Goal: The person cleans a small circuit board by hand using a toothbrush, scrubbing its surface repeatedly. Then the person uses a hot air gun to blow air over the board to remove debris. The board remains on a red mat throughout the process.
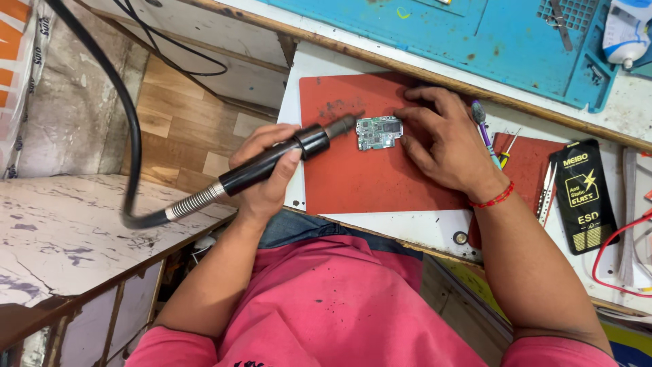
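One small green circuit board (379, 132) lies on the red mat (360, 177), and the left hand (266, 171) is wrapped tight round one black hot-air handpiece (285, 153), its nozzle right at the board's left edge. The right hand (445, 143) holds nothing, fingers flat, pinning the board's right side. One black rectangular packet (584, 194) with yellow print lies far right beside two screwdrivers (492, 139).

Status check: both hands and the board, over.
Left hand grips hot-air wand, nozzle at circuit board. Right hand pins board on red mat. Nothing between nozzle and board.
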